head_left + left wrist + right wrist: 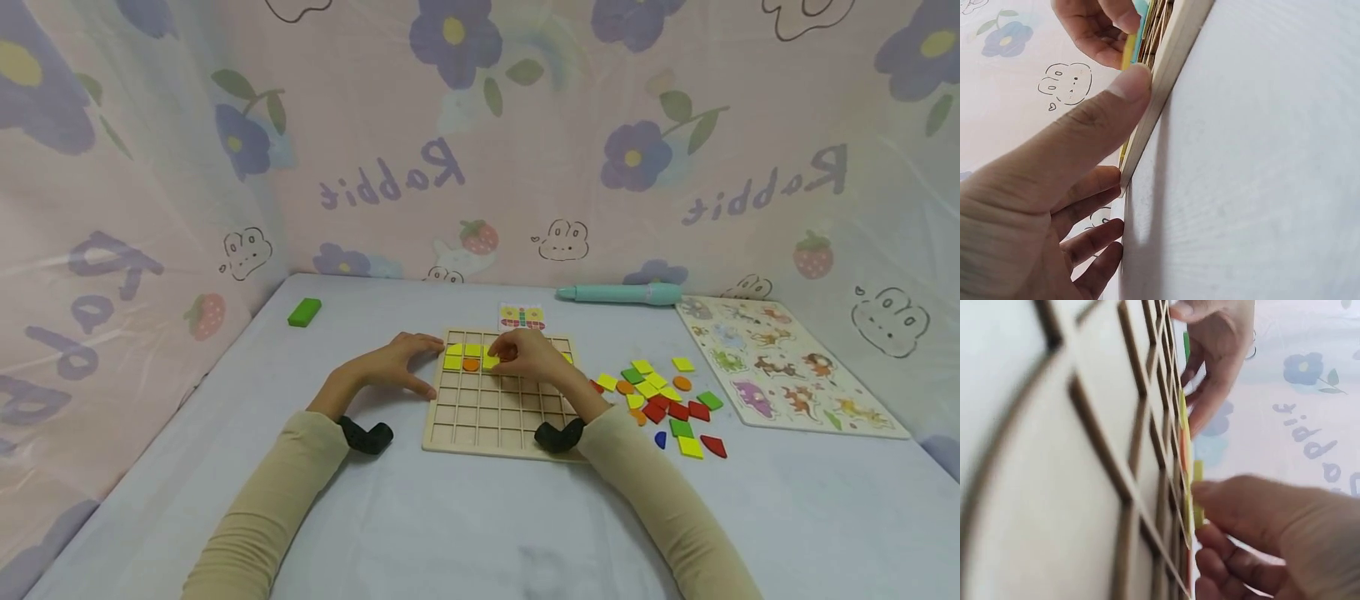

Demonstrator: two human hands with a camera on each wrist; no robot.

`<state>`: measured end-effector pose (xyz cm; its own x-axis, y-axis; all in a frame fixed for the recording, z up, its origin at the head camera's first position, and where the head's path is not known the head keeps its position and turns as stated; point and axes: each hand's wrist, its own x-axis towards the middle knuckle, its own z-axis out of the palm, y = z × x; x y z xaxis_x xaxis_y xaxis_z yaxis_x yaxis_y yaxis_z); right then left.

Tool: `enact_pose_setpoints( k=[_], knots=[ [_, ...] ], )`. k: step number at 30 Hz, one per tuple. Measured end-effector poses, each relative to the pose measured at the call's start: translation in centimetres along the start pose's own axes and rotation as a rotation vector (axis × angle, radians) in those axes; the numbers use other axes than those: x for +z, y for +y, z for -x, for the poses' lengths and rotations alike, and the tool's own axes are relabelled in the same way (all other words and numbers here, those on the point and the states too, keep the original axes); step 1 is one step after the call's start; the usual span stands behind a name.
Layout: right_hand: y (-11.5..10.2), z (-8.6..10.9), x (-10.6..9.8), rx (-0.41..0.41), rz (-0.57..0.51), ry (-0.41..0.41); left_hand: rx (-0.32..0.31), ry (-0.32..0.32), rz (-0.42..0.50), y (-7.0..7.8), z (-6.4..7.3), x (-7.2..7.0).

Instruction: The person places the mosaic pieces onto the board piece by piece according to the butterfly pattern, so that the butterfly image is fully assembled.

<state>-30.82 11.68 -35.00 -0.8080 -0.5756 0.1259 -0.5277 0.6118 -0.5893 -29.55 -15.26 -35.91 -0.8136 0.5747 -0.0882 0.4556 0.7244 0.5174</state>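
Note:
A wooden grid board (465, 417) lies flat, with yellow tiles (453, 362) and an orange disc (471, 365) set in its upper left cells. My right hand (528, 357) is over the upper middle of the grid, and its thumb and fingers pinch a yellow tile (1199, 515) held on edge close to the board. At the board's left side, my left hand (397, 362) rests with fingers spread. Its thumb (1129, 84) lies at the wooden rim, its other fingers along the same edge. In the head view, my right hand hides part of the top rows.
Loose red, yellow, green, orange and blue pieces (656, 406) are scattered right of the board. Behind it lies a butterfly picture card (522, 317). A teal pen (618, 293) and an animal puzzle board (787, 362) are farther right; a green block (304, 312) sits back left.

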Motion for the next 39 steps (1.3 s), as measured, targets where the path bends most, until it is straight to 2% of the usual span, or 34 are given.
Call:
enact_pose_setpoints(
  k=[5,16,27,34,39],
  knots=[
    [-0.13,-0.13,0.54,0.028,0.022,-0.022,-0.011,-0.004,-0.002,0.04,-0.02,-0.02],
    [-0.27,-0.01,0.59,0.052,0.019,-0.003,-0.014,-0.001,-0.011,0.06,-0.05,-0.03],
    [-0.21,-0.10,0.57,0.001,0.061,0.001,-0.022,-0.005,-0.011,0.10,-0.03,-0.03],
    [-0.25,-0.03,0.57,-0.039,0.075,0.006,0.024,0.008,-0.018,-0.12,0.03,-0.06],
    [-0.20,0.09,0.46,-0.082,0.092,0.001,0.023,0.007,-0.012,-0.18,0.00,-0.02]
  ],
)
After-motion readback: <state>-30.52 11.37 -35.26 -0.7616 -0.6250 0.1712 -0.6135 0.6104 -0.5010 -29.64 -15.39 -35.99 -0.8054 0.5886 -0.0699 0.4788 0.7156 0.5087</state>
